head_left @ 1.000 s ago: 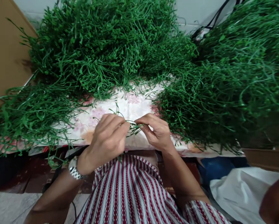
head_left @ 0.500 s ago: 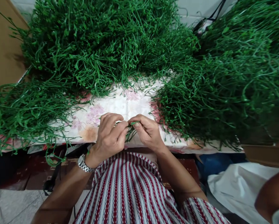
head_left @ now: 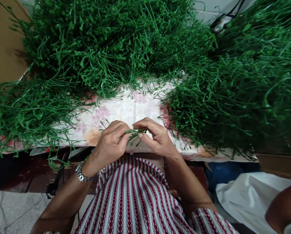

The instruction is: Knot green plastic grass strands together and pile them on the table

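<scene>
My left hand and my right hand meet at the near edge of a table covered by a floral cloth. Both pinch the same small green plastic stem piece, which runs between their fingertips. The left hand's fingers are curled round its left end, and thin green strands stick out above its knuckles. A metal watch sits on my left wrist. Large heaps of green plastic stems lie behind, to the left and to the right of my hands.
A brown cardboard sheet stands at the far left. Black cables run along the wall at the upper right. Another person's arm and white cloth show at the lower right. A black strap hangs under the table's edge.
My hands stay together on the stem piece and have shifted slightly towards me; the fingers have worked along it. The view has tilted a little.
</scene>
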Available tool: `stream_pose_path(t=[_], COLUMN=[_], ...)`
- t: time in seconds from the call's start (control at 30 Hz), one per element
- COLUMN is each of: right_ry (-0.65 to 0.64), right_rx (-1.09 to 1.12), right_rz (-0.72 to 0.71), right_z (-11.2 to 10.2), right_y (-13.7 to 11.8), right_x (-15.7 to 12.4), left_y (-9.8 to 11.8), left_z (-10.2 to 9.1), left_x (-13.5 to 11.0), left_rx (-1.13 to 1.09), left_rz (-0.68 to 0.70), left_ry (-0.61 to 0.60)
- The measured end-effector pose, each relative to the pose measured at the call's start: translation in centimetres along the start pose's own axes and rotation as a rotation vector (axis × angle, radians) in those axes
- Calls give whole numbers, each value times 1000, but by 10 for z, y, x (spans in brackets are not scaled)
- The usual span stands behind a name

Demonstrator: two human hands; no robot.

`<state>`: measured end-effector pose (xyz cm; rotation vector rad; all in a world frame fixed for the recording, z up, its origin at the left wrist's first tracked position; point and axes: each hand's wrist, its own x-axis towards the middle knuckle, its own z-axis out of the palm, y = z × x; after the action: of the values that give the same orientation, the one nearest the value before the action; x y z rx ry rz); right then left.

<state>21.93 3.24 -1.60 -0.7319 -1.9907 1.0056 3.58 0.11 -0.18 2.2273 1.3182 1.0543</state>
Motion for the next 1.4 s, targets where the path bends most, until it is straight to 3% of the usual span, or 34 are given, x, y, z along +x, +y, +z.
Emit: stream_pose_path(t=[0.27, 0.37, 0.47, 0.53, 0.63, 0.77, 0.93, 1.13, 1.4], right_ry=[-25, -30, 99, 187, 166, 177, 70, -146, -165], right_rx=[-73, -66, 16, 184, 456, 518, 387, 1, -234], right_rz=[-35, -26, 82, 207, 339, 401, 325, 71, -40], right_z=[4, 3, 1, 4, 18, 36, 23, -3, 6], right_y=[-3, -4, -1, 1, 0, -4, 0, 3, 2], right_x=[4, 5, 7, 8, 11, 12, 10, 21, 19], left_y=[1, 0, 0, 1, 1, -1, -6, -8, -7], left_z=[-1, -2, -3, -2, 3, 9, 5, -6, -6], left_x=[0, -1, -2, -3, -4, -7, -10, -9, -4], left_rx=[-239, -236, -121, -26, 100, 171, 6, -95, -69], left_rz=[-179, -215, -171, -103, -9, 45, -18, -122, -153], left_ry=[27, 37, 112, 154, 194, 210, 166, 72, -75])
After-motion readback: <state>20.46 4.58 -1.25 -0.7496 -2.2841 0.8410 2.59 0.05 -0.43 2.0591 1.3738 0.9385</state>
